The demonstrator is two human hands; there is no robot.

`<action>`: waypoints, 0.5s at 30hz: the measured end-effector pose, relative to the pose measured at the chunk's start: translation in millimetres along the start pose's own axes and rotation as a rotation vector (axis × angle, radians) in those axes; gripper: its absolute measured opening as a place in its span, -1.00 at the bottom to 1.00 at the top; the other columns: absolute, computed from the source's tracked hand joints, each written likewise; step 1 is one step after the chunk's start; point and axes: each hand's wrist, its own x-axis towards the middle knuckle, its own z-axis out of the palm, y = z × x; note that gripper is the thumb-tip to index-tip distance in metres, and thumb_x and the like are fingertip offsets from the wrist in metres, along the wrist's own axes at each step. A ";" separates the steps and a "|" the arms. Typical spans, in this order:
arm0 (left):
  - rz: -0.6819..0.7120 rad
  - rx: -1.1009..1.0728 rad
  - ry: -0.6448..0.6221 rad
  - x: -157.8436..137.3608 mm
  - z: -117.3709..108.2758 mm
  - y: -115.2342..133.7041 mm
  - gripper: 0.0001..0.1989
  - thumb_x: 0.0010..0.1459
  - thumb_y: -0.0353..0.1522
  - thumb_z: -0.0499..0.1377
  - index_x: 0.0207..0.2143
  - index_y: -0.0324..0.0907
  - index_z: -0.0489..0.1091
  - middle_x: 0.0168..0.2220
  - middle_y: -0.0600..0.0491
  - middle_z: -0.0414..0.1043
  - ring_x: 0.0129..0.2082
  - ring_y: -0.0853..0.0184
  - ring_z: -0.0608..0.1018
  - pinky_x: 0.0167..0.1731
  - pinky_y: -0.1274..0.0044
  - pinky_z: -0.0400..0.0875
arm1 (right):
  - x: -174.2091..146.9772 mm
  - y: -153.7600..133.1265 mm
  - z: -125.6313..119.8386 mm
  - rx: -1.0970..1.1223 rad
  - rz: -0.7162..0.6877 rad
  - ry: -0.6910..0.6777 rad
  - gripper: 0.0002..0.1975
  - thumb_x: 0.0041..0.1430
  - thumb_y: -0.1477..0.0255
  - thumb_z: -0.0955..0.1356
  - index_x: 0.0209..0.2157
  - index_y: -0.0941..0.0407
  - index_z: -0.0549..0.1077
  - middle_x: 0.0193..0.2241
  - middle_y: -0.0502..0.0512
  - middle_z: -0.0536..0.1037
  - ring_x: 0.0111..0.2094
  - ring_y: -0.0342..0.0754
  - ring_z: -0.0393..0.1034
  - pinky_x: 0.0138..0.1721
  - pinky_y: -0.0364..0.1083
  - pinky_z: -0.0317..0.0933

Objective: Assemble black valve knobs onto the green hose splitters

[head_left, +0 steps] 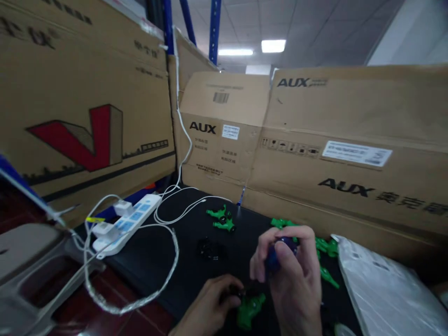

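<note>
My right hand [294, 275] is closed around a dark blue, rounded, handle-like object [275, 260]; its lower end is hidden, so I cannot tell its exact kind. Lower and to the left, my left hand [213, 301] pinches a green plastic part [249, 311] at its near edge, close to the black mat. Something small and dark [241, 291] shows at the left fingertips, too blurred to name. Farther back lie branched green parts [224, 219] and a cluster of small black pieces [210, 248]. More green parts [327, 246] lie behind and right of my right hand.
A white power strip [135, 221] with plugs and looping white cables [175, 252] occupies the left side. A white plastic-wrapped package [381, 284] lies at the right. Cardboard sheets [217, 154] wall the black mat [189, 210] at the back. A grey plastic stool [28, 261] stands lower left.
</note>
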 end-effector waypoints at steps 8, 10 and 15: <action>0.052 -0.094 -0.007 -7.2 -3.3 8.3 -0.78 0.31 -0.35 0.19 -0.03 -0.09 0.55 -0.06 0.05 0.58 -0.03 0.26 0.56 0.01 0.53 0.36 | -0.9 -4.1 3.7 -0.160 0.056 -0.033 -0.72 0.36 0.24 0.29 -0.24 0.08 0.58 -0.54 0.03 0.43 -0.54 -0.14 0.33 -0.57 -0.17 0.31; 0.070 -0.127 -0.003 -6.4 -3.4 8.7 -0.79 0.32 -0.34 0.19 -0.05 -0.10 0.56 -0.09 0.05 0.59 -0.06 0.28 0.58 0.01 0.54 0.37 | -3.7 -4.5 5.7 -0.213 0.002 -0.024 -0.92 0.30 0.35 0.37 -0.21 0.01 0.52 -0.40 0.06 0.53 -0.45 -0.07 0.45 -0.49 -0.09 0.42; 0.030 -0.150 -0.011 -4.7 -4.6 8.5 -0.79 0.30 -0.28 0.25 -0.06 -0.10 0.59 -0.11 0.06 0.61 -0.11 0.27 0.61 -0.06 0.55 0.41 | 1.0 1.0 5.0 -0.096 0.036 -0.039 -0.75 0.23 0.53 0.42 -0.15 -0.07 0.37 -0.56 -0.10 0.43 -0.61 -0.14 0.32 -0.64 -0.20 0.29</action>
